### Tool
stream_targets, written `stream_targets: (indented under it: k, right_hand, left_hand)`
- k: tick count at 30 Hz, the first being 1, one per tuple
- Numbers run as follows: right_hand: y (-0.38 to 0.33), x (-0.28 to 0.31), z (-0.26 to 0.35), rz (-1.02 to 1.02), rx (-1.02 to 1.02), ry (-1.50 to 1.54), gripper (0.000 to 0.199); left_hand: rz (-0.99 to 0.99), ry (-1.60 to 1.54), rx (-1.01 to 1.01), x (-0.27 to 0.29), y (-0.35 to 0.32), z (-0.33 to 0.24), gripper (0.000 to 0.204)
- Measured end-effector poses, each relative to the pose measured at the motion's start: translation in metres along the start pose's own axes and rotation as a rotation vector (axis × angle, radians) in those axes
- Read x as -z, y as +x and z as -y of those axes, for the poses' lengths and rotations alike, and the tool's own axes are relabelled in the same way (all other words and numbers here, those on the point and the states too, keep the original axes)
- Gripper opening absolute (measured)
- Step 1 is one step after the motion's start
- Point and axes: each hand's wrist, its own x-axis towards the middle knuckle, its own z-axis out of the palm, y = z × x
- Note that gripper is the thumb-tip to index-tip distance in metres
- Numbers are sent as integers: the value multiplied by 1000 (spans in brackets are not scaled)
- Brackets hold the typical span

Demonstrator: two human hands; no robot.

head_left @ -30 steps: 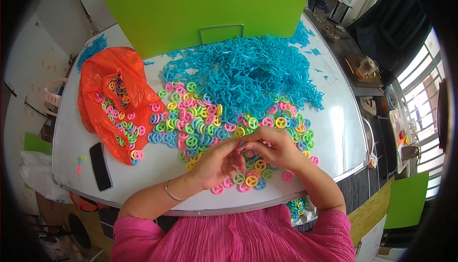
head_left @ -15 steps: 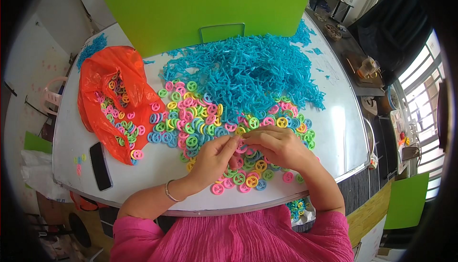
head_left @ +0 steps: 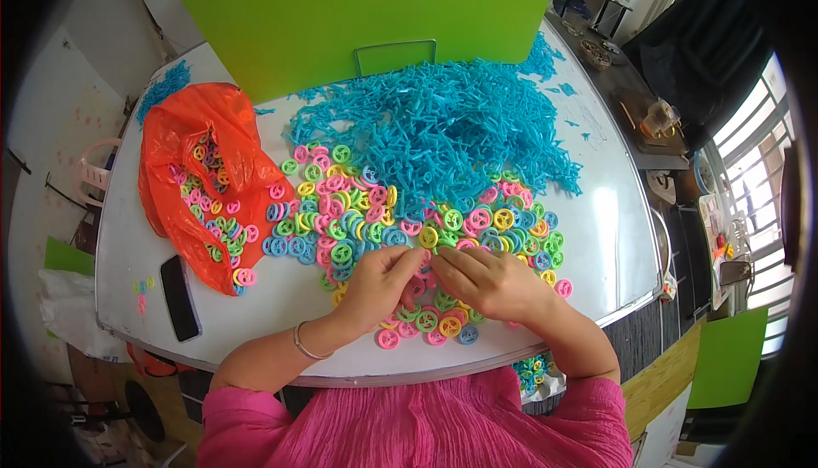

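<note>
Holding our left hand (head_left: 375,287) and right hand (head_left: 501,284) curled nearly tip to tip, we cannot tell what they grasp; a yellow spoked wheel (head_left: 428,237) lies just beyond the fingertips, neither hand clearly nearer.

Wearer's clothing and wrist ornament, with the left hand (head_left: 381,287) and right hand (head_left: 497,286) bare.
Top (head_left: 409,425): vivid pink, bodyward of both hands, its fabric crinkled in fine lengthwise ridges; left sleeve (head_left: 243,415) and right sleeve (head_left: 595,413) plain, matching pink, ending near the elbows. Bangle (head_left: 307,342): slim, rounded, silver-coloured, worn just behind the left hand.
</note>
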Motion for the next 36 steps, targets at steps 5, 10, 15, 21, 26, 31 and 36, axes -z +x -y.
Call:
stream_targets:
  k: [5,10,15,21,26,31,36]
  right_hand:
    - [0,-6,-1,-43,63,7,33]
    - [5,-1,-2,-96,-111,366,29]
    - [6,0,0,-69,-264,559,19]
    - [10,8,6,-117,-398,635,15]
    - [11,9,11,-157,-460,608,13]
    - [5,12,12,-111,-466,619,23]
    - [2,14,4,-107,-257,450,37]
  left_hand:
    - [39,-87,46,4,1,2,32]
    - [115,-251,256,8,-2,-9,33]
    - [133,-175,129,8,0,-3,36]
    - [139,-61,91,4,-4,-3,37]
    - [124,-181,30,2,-4,3,29]
    - [132,-108,1,1,-6,-4,38]
    - [198,-389,419,12,-1,-19,35]
